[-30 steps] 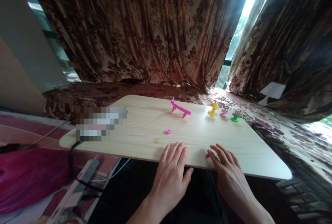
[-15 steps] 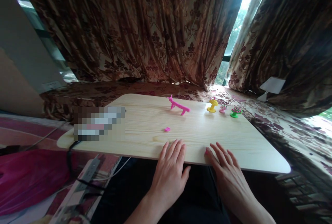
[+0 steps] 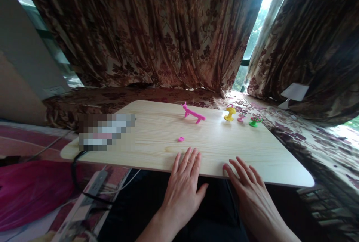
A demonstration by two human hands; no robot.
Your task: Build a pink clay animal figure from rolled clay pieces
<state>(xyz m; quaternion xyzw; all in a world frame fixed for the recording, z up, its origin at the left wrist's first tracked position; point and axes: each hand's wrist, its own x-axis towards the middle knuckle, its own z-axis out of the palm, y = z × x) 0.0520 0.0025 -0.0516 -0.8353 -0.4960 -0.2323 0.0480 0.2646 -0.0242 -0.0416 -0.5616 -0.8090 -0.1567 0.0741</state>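
Observation:
My left hand lies palm down at the table's near edge, fingers stretched out and nothing in it. To its right, my right hand rests on the same edge with its fingers spread, also without anything in it. Just beyond my left fingertips is a small pink lump that looks like modelling clay. Farther back stands a pink four-legged animal figure with pointed ears. Right of it are a yellow mushroom-shaped figure, a small pink figure and a green figure with pink dots on top.
The pale wooden table has a blurred-out object on its left, with a black cable running down. A power strip and a magenta bag are below left. A white lamp stands on the ledge behind right.
My right hand has slid slightly right and toward me. My left fingers have spread a little more. The figures and the pink lump stay in place.

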